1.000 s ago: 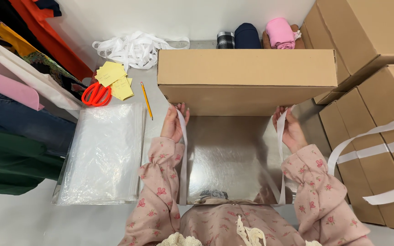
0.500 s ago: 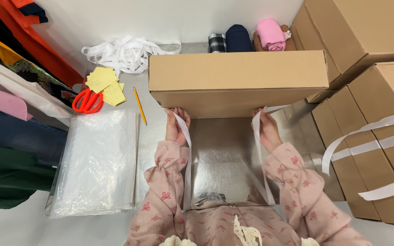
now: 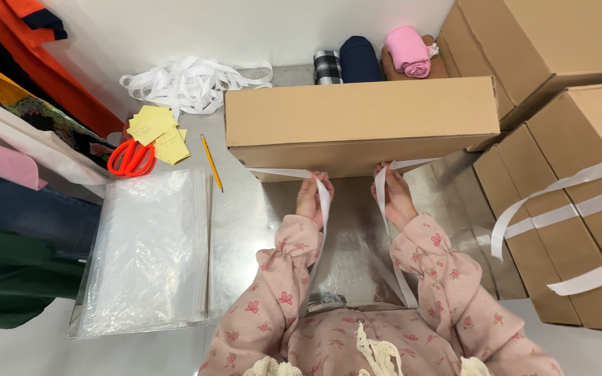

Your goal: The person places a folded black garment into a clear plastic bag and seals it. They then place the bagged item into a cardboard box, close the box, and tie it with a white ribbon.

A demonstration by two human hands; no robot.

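Note:
A flat brown cardboard box [image 3: 360,122] lies across the shiny metal table [image 3: 245,216] in front of me. A white ribbon runs out from under its near edge in two strands. My left hand [image 3: 310,197] grips the left strand of white ribbon [image 3: 323,202] just below the box. My right hand [image 3: 393,195] grips the right strand [image 3: 380,195], which trails down toward my lap. Both hands sit close together near the box's middle. My sleeves are pink with a small flower print.
A stack of clear plastic bags [image 3: 148,254] lies left. Behind it are orange scissors [image 3: 130,159], yellow notes [image 3: 153,129], a pencil [image 3: 211,162] and a heap of white ribbon [image 3: 186,82]. Rolled fabrics [image 3: 384,56] sit behind the box. Stacked cartons [image 3: 573,209], some ribbon-tied, stand right. Clothes [image 3: 15,174] hang left.
Both hands have slid inward along the box's near edge, drawing the two ribbon strands from the box's sides toward its middle.

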